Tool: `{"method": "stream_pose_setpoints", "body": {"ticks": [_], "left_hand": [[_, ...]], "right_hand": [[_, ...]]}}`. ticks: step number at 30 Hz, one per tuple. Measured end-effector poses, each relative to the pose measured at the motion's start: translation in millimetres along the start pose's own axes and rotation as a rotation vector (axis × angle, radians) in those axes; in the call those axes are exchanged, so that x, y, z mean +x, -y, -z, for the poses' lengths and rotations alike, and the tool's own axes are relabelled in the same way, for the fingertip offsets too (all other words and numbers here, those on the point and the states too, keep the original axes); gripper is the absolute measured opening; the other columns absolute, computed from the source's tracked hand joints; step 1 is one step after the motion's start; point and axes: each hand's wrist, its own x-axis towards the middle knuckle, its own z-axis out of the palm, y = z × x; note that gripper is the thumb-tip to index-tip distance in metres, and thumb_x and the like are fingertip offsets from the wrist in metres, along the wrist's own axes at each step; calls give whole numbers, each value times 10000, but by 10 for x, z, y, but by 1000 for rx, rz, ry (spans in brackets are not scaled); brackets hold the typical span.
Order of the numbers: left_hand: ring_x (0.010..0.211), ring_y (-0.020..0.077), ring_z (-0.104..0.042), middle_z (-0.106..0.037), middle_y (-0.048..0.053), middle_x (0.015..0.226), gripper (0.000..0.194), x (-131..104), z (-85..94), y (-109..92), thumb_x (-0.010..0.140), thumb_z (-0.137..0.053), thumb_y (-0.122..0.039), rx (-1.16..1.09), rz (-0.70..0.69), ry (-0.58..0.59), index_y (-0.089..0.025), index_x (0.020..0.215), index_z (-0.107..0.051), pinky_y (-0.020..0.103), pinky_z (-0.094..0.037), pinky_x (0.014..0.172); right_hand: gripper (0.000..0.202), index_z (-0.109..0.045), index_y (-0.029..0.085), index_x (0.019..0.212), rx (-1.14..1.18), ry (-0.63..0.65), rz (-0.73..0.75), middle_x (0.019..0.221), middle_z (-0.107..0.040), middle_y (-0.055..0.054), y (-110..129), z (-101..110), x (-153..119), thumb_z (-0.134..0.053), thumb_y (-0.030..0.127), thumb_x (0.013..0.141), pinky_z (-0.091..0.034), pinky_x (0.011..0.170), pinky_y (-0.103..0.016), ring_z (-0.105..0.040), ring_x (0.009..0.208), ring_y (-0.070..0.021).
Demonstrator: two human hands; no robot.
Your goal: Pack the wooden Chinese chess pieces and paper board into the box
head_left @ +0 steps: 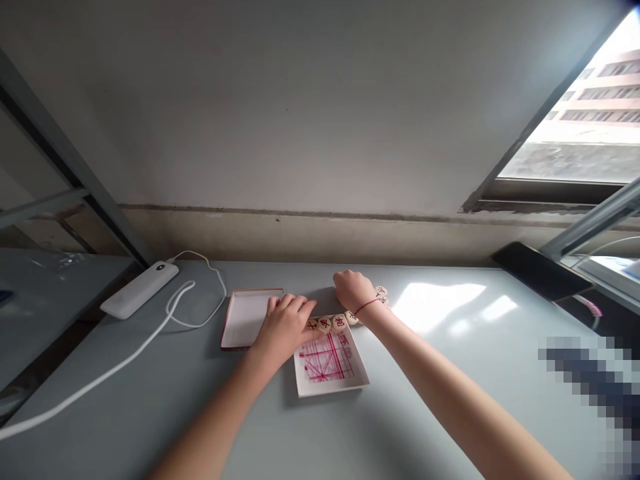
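Note:
Round wooden pieces with red characters (339,323) lie in a row at the far end of a white box (333,388), which shows a red-lined sheet inside. My left hand (286,327) rests at the box's far left corner, fingers spread, thumb beside the leftmost visible piece. Beyond the box on the right, my right hand (353,291) is closed with its fingers curled under; what it holds, if anything, is hidden. More pieces (381,291) show just right of that wrist, which wears a red string. The shallow box lid (247,317) lies left, partly behind my left hand.
A white power bank (140,290) with a looping white cable (100,380) lies on the left of the grey table (280,440). At the back right is a dark flat object (537,270). Metal posts flank the table, and a wall runs behind it.

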Motion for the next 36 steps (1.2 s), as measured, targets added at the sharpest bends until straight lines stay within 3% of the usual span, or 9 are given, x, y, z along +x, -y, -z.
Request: {"method": "stream_pose_setpoints", "body": {"ticks": [5, 8, 11, 16, 21, 25, 31, 36], "left_hand": [[1021, 252, -560, -623, 95, 1147, 476, 16, -13, 12, 881, -503, -504, -35, 13, -111, -193, 1241, -522, 369, -397, 801], [1025, 236, -584, -603, 100, 1186, 507, 20, -52, -12, 906, -469, -484, -149, -30, -209, -194, 1320, -437, 359, -428, 824], [1006, 217, -608, -611, 86, 1174, 451, 24, -90, -77, 935, -439, -440, -274, -67, -248, -209, 1323, -421, 342, -448, 826], [945, 192, -627, -642, 41, 1080, 277, 27, 3, -180, 916, -498, -285, -404, -75, -178, -236, 1188, -512, 320, -458, 828], [812, 158, -598, -612, 1, 938, 139, -6, 335, -96, 774, -538, -168, -469, -9, -7, -220, 903, -538, 274, -460, 751], [796, 158, -556, -577, -22, 858, 134, -56, 514, 0, 712, -549, -176, -474, -2, 177, -225, 828, -505, 248, -428, 696], [628, 128, -468, -513, -47, 728, 170, -87, 462, 23, 664, -511, -177, -480, 48, 351, -230, 818, -461, 225, -349, 551], [705, 150, -499, -532, -33, 802, 182, -106, 422, 13, 667, -522, -172, -441, 33, 332, -232, 819, -443, 241, -376, 592]], "right_hand": [[223, -669, 184, 1019, 122, -52, 81, 937, -717, -111, -86, 132, -171, -526, 290, 885, -501, 676, -282, -691, 831, -236], [277, -634, 226, 1054, 525, -15, 187, 988, -711, -51, -114, 170, -390, -528, 410, 875, -514, 590, -240, -684, 671, -156], [298, -613, 218, 999, 991, 85, 246, 1028, -687, -59, -129, 120, -594, -567, 463, 835, -521, 502, -230, -664, 610, -132], [300, -587, 178, 862, 1287, 75, 233, 875, -678, -57, -203, -39, -745, -638, 463, 782, -558, 567, -260, -657, 652, -143], [340, -600, 163, 901, 1394, -43, 151, 883, -657, -67, -339, -192, -754, -650, 474, 773, -581, 596, -276, -647, 718, -153], [325, -605, 169, 924, 1374, -49, 155, 935, -653, -74, -356, -237, -770, -640, 462, 787, -587, 616, -282, -651, 758, -160], [242, -623, 188, 942, 1188, -9, 250, 924, -663, -54, -250, -210, -857, -576, 403, 842, -568, 665, -280, -655, 783, -156], [186, -630, 204, 954, 1099, -10, 281, 912, -664, -32, -230, -202, -890, -551, 345, 860, -542, 652, -248, -640, 770, -138]]}}
